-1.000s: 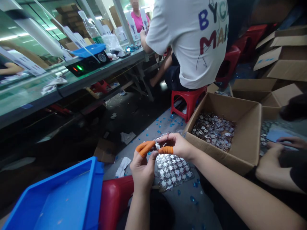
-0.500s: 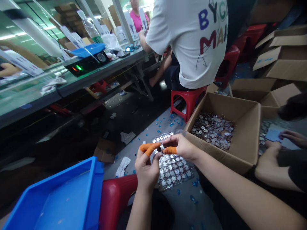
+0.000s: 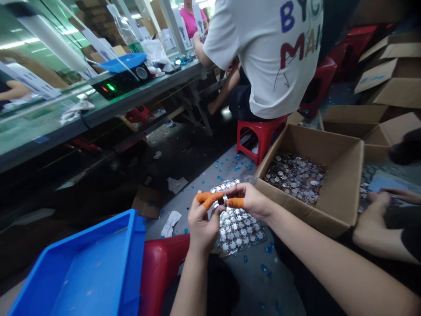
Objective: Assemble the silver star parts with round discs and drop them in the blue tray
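Left hand (image 3: 203,227) and right hand (image 3: 251,201) pinch narrow on a tiny shiny piece (image 3: 225,200) between them, just above the foil sheet (image 3: 238,230); its long axis is unclear.

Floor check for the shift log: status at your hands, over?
Left hand, right hand pinching small silver foil piece. Patterned silver sheet below. Blue plastic tray alongside.

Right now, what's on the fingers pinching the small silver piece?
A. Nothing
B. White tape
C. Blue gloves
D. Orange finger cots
D: orange finger cots cover fingers of the left hand and right hand, which both hold the small silver piece.
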`<state>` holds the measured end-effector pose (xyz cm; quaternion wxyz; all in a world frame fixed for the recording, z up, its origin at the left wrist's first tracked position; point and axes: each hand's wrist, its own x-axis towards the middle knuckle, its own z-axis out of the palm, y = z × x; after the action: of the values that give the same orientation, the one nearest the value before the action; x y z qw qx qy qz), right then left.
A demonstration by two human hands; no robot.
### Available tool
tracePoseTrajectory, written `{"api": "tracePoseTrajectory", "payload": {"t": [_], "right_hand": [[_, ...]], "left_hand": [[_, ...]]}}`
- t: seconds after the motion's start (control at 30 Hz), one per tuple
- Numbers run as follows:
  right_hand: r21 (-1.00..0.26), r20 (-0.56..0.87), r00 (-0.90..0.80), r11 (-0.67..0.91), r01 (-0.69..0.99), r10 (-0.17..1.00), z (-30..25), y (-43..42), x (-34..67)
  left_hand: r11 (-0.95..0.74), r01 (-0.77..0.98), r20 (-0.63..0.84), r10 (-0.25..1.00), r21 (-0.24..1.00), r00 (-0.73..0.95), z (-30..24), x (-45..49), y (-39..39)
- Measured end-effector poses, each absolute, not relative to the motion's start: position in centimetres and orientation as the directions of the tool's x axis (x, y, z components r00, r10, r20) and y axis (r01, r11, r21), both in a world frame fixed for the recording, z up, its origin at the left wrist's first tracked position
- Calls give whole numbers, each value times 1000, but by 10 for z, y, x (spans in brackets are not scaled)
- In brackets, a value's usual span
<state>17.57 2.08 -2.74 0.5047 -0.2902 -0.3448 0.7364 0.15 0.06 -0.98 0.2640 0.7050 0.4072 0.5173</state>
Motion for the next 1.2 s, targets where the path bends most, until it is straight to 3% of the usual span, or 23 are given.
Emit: {"api": "tracePoseTrajectory", "payload": {"t": [0.23,0.37,0.53,0.63,0.77,0.87,1.0,1.1,1.2], "right_hand": [[-790,-69,-361,-272,-549,930,-27,25,180],[-662,9,-400,-294,-689,916,-20,27,181],[-465,114,-461,-363,-807,880,-18,23,182],[-459,115,-477,-379,-804,871,-20,20,183],[-551,32,-468,-375,-745,883,-27,21,189],[-684,-125,-375,-353,-638,919,-48,30,195],[-874,-402,-95,-412,-258,911,-115,34,198],[-852,-523,-13,-523,-15,852,-181,12,193],[-785,-569,58,-563,258,820,-237,-19,185]], "left_hand": [[-475,330,488,871,816,49,-10,12,-6],[-383,-87,381,924,920,-34,-13,19,-8],[-181,-545,50,968,818,-247,-6,13,4],[-84,-692,-107,968,717,-229,-3,5,14],[32,-769,-299,931,638,-210,-5,-12,27],[117,-713,-409,877,691,-253,-9,-35,38],[-6,-656,-309,879,755,-364,-10,-62,47],[-39,-669,-296,877,743,-379,-4,-64,49],[46,-647,-303,907,761,-292,1,-53,48]]}}
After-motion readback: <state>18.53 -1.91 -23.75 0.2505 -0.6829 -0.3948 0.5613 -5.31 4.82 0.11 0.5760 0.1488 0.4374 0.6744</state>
